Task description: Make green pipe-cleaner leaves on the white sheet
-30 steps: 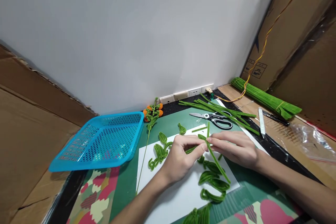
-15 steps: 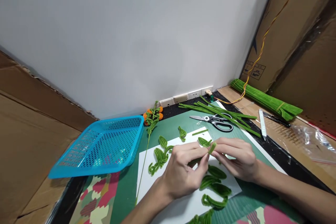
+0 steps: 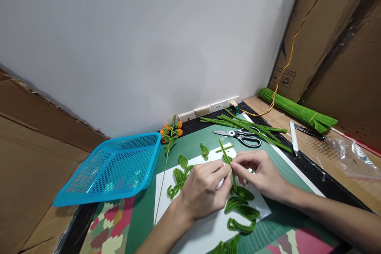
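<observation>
Closed in a pinch, my left hand (image 3: pixel 205 186) and my right hand (image 3: pixel 257 172) meet over a white sheet of paper (image 3: pixel 193 236). Between their fingertips is a green pipe cleaner (image 3: pixel 234 182), standing nearly upright, one end pointing toward the wall and the other toward me. Just below my hands lie several leaf shapes of bent green pipe cleaner (image 3: pixel 247 212). More such leaves (image 3: pixel 179 176) rest left of my left hand, and a single leaf (image 3: pixel 204 150) lies beyond it. A short cut piece (image 3: pixel 224 149) is at the paper's far edge.
Black-handled scissors (image 3: pixel 250 141) lie beyond my hands, beside loose green pipe cleaners (image 3: pixel 268 137). A blue mesh basket (image 3: pixel 156 154) stands left, near an orange flower stem (image 3: pixel 167 154). Back right are a green bundle (image 3: pixel 300 111), a white pen-like tool (image 3: pixel 293 138) and a plugged-in cord (image 3: pixel 275 99).
The pipe cleaner has turned so more of its length shows between my fingertips. My right hand has shifted slightly left and its grip has changed. The camera view has moved a little.
</observation>
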Tool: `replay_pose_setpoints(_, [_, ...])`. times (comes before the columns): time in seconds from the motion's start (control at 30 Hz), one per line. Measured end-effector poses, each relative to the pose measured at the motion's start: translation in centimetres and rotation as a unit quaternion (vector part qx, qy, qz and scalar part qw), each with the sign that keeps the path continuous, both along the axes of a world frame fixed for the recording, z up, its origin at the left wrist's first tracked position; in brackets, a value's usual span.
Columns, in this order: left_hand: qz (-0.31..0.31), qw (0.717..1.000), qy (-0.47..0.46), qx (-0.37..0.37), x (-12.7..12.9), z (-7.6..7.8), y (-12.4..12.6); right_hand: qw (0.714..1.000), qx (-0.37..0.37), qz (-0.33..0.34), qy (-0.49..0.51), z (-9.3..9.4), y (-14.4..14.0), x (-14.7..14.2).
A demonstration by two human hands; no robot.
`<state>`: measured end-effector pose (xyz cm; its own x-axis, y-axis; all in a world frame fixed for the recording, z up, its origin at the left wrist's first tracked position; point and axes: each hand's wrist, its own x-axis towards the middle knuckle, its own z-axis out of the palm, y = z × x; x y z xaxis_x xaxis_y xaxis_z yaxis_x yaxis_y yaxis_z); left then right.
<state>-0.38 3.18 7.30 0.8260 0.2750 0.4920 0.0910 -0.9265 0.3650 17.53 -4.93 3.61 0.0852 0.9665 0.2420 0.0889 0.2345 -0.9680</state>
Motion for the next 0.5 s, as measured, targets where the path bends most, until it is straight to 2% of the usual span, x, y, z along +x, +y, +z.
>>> replay_pose_setpoints(0.1, [0.041, 0.98, -0.005, -0.196, 0.3, 0.0, 0.3, 1.0, -0.015, 0.017, 0.014, 0.0, 0.2, 0.4])
replay_pose_setpoints(0.2, [0.066, 0.925, -0.028, -0.374, 0.5, -0.2, 0.7, 1.0, -0.01, 0.018, -0.017, 0.0, 0.3, 0.8])
replay_pose_setpoints(0.27, [0.058, 0.893, -0.046, -0.444, 0.6, -0.4, 0.9, 1.0, -0.013, 0.025, -0.009, -0.2, 0.4, 1.0])
replay_pose_setpoints(0.37, [0.055, 0.88, -0.047, -0.47, 0.8, -0.7, 1.0, 0.998, -0.03, 0.044, 0.034, -0.5, 0.7, 1.2])
replay_pose_setpoints(0.5, [0.067, 0.9, -0.02, -0.429, 0.7, -0.7, 0.8, 0.996, -0.042, 0.049, 0.055, -0.9, 0.9, 1.2])
